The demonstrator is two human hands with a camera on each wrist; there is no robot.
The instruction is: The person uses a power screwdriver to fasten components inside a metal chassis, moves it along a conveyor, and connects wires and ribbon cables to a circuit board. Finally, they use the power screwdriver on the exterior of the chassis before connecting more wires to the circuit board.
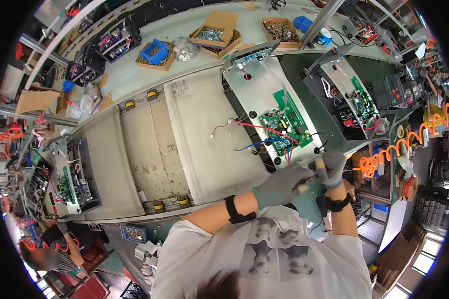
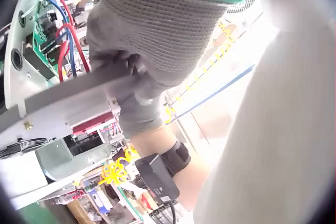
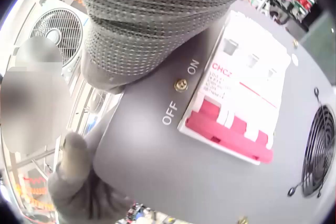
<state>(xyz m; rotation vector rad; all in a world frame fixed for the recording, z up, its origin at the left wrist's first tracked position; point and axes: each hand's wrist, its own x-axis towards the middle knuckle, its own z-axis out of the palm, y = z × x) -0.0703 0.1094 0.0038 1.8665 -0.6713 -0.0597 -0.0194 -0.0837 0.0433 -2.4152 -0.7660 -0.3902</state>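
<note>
Both hands wear grey knit gloves at the near end of an open metal chassis (image 1: 304, 144) with a green circuit board (image 1: 287, 122). A dark grey panel (image 3: 152, 140) stands there, with ON and OFF lettering, a white circuit breaker (image 3: 241, 77) with a red lever, and a round fan grille (image 3: 317, 150). My left hand (image 1: 284, 187) grips the panel's edge, its thumb showing in the right wrist view. Close beside it, my right hand (image 1: 332, 169) holds the same edge; its fingertips are mostly hidden. Red and blue wires (image 1: 262, 144) stick out loose from the board.
A second open chassis (image 1: 356, 94) stands to the right, another (image 1: 72, 174) far left. Boxes of small hardware (image 1: 279, 30) and a blue bin (image 1: 154, 52) line the back shelf. An orange coiled hose (image 1: 389, 149) hangs at right. Another person (image 1: 60, 251) is at lower left.
</note>
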